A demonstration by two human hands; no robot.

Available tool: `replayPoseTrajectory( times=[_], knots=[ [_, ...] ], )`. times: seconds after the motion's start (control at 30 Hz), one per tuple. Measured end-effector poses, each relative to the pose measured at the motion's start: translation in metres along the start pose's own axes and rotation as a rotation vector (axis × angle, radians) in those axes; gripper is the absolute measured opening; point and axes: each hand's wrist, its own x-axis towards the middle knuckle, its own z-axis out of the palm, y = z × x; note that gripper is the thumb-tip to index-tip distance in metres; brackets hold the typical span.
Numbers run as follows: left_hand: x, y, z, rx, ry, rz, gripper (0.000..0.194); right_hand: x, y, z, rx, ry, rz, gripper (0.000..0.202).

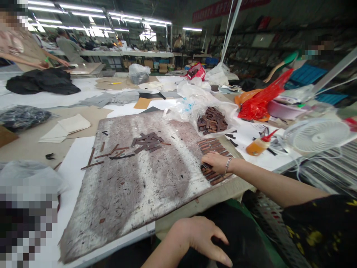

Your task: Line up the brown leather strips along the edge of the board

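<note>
My right hand (214, 160), with a bracelet at the wrist, reaches over rows of short brown leather-like strips (213, 144) at the right side of a stained board (156, 186). Its fingers are closed on a small dark strip (206, 165), partly hidden by the hand. My left hand (205, 238) hangs low over my lap at the near edge, fingers apart and holding nothing. A loose pile of dark strips (149, 142) lies toward the board's far middle, with thin brown offcuts (96, 163) to its left.
Behind the rows, a clear plastic bag (192, 108) holds many brown pieces (212, 121). To the right are a glue bottle (258, 146) with a red tip, a white fan (316, 136) and a red bag (263, 98). A person (22, 44) stands at the far left beside black cloth (41, 82).
</note>
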Motion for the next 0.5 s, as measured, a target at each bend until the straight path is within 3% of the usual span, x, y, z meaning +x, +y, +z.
replayPoseTrajectory(
  times=[0.1, 0.2, 0.3, 0.4, 0.5],
  knots=[
    [0.0, -0.001, 0.001, -0.013, 0.004, 0.002, 0.07, -0.001, 0.011, -0.01, 0.332, 0.289, 0.111, 0.012],
    [0.001, -0.003, 0.003, -0.028, 0.011, -0.003, 0.072, 0.001, 0.026, -0.034, 0.905, 0.666, 0.288, 0.021],
    [0.006, -0.01, 0.006, -0.025, 0.015, 0.031, 0.071, 0.005, 0.03, -0.054, 1.425, 0.891, 0.378, 0.027],
    [0.016, -0.022, 0.011, -0.017, -0.006, 0.131, 0.057, 0.011, 0.017, -0.049, 1.561, 0.904, 0.434, 0.026],
    [0.024, -0.03, 0.013, -0.019, -0.024, 0.126, 0.046, 0.023, 0.002, -0.028, 1.379, 0.729, 0.446, 0.026]
  ],
)
